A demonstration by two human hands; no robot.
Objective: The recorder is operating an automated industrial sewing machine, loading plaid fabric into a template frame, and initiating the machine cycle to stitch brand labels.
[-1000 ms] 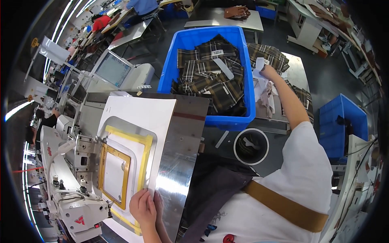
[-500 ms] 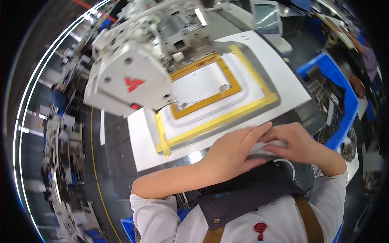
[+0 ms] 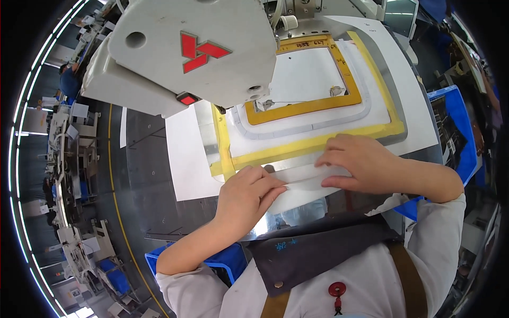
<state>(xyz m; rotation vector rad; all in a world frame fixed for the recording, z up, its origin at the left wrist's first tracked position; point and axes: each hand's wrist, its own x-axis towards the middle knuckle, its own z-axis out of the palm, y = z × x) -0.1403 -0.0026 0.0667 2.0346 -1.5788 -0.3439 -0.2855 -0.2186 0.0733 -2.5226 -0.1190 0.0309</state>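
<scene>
In front of a sewing machine head (image 3: pixel 175 69), both my hands work on a thin white sheet (image 3: pixel 305 195), folded along its upper part and slightly see-through. My left hand (image 3: pixel 245 197) pinches its left end between thumb and fingers. Curled over the right part is my right hand (image 3: pixel 363 163), thumb below and fingers above, with some of the sheet between them. Just beyond lies a yellow-brown frame (image 3: pixel 307 115) on a white panel, bordered by yellow tape (image 3: pixel 313 142) on a grey metal plate (image 3: pixel 398 135).
A white board (image 3: pixel 185 159) lies under the plate, on a dark table (image 3: pixel 151 175). Blue bins stand at the right (image 3: pixel 466 132) and by my left forearm (image 3: pixel 228 259). A torn white scrap (image 3: pixel 389 203) hangs near my right sleeve. Other workstations line the far left.
My hands have moved apart, the left one leftward and down, spreading the white sheet between them. The view has shifted, so the machine head looks larger and nearer.
</scene>
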